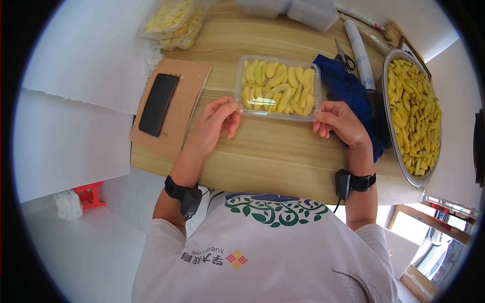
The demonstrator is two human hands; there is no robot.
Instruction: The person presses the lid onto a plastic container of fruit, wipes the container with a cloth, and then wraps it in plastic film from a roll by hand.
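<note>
A clear plastic box (316, 90) packed with yellow fruit slices (278, 86) lies on the wooden table in front of me. Light glints off its transparent top, which looks closed. At the near left corner, my left hand (218, 120) pinches the rim between thumb and fingers. The near right corner is pinched the same way by my right hand (339, 120). Inside, the slices lie in rough rows. Just beyond my right hand is a dark blue cloth (348, 86), crumpled on the table.
To the right stands a large metal basin (386, 96) heaped with yellow slices. Scissors (344, 56) and a plastic wrap roll (359, 55) lie behind the cloth. At left, a phone (158, 105) rests on brown cardboard (186, 83). Filled boxes (174, 25) are stacked at the back left.
</note>
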